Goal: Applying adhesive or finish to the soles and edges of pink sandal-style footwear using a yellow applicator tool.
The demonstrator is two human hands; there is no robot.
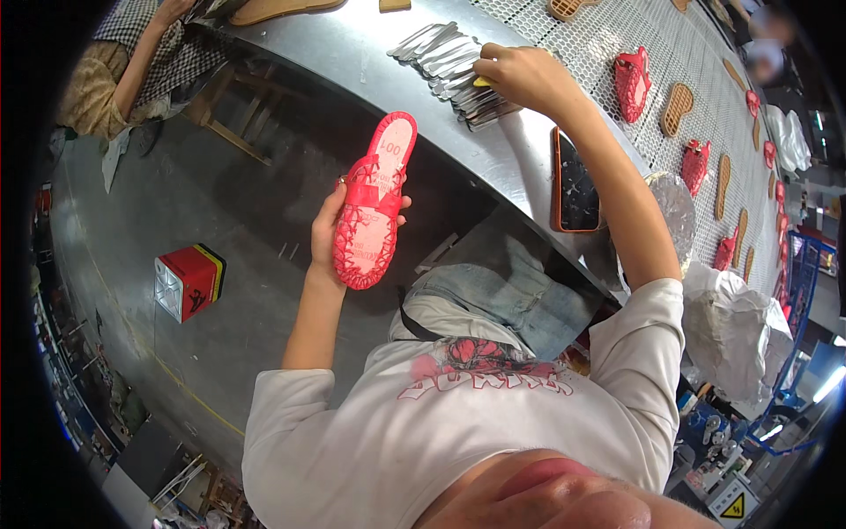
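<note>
In my left hand is a red sandal upper, its pink sole side turned up and red lacing crossing its edges. The fingers wrap round it from behind, away from the bench. My right hand reaches over the metal bench top, at the right end of a pile of thin silvery metal strips. Its fingers are closed round a small yellow thing, mostly hidden by the hand, so its kind does not show.
A phone in an orange-edged case lies near the bench edge. Beyond it runs a perforated conveyor with red uppers and tan soles. A red tin stands on the floor. Another person's arm is at the far left.
</note>
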